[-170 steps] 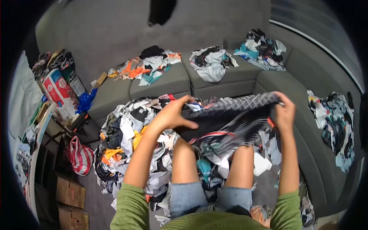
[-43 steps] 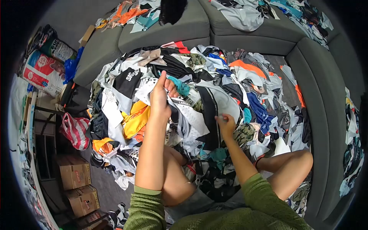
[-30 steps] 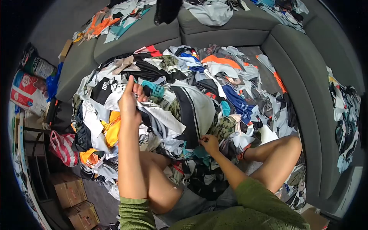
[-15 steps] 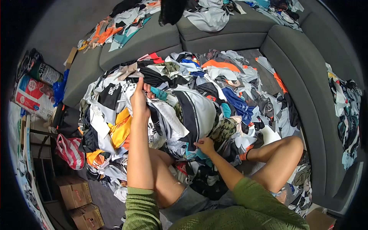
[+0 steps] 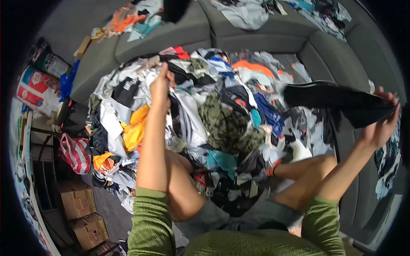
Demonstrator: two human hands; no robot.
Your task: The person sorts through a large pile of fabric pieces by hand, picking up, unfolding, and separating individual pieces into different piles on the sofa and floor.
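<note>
Person seated on floor, legs w/in clothing pile (image 5: 222,111). Right hand (image 5: 381,123) out to the side, fingers pinched on edge of black garment (image 5: 337,100), held taut and lifted clear above pile, over sofa seat (image 5: 354,141), apparently to separate it from the rest. Left hand (image 5: 160,87) raised at pile's far side, grip closed on white fabric strip (image 5: 181,115), pulled up from heap. Sorted stacks on sofa back cushions; cardboard boxes (image 5: 83,213) at left.
</note>
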